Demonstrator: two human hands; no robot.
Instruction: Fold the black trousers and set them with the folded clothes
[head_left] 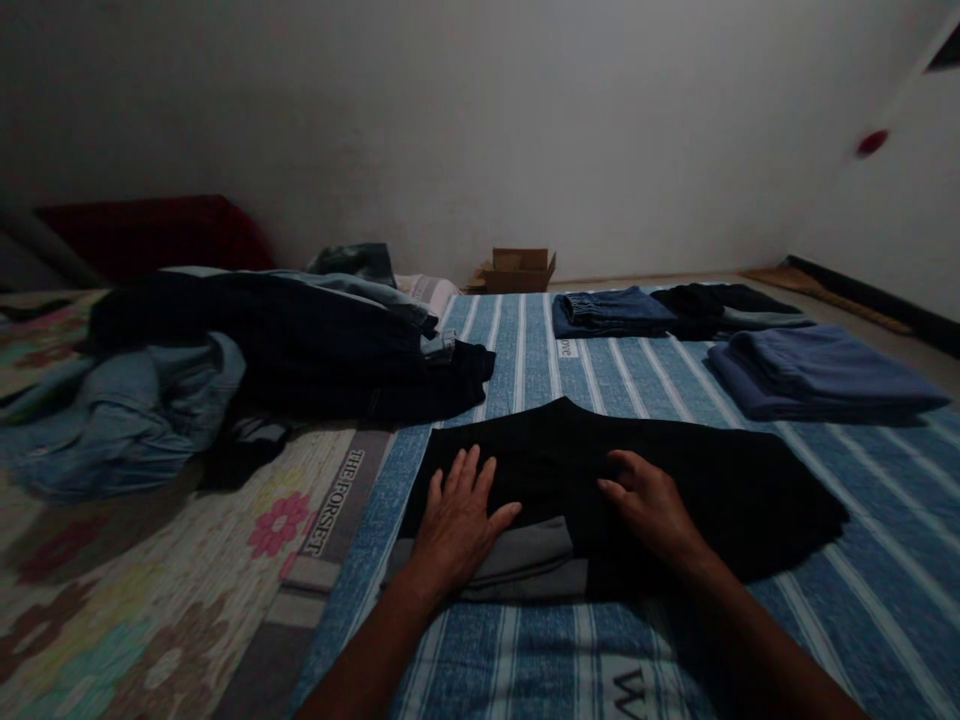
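A black garment with a grey panel, which looks like trousers, lies spread sideways on the blue striped sheet. My left hand rests flat on its left part, beside the grey panel, fingers spread. Over the middle of the black cloth is my right hand, its fingers bent and thumb apart from them. Nothing shows in its grasp, and whether its fingertips touch the cloth is hard to see.
Folded blue jeans, a folded black garment and folded blue-grey cloth lie back right. At left are a heap of dark clothes and crumpled light denim on a flowered cover. A cardboard box stands by the wall.
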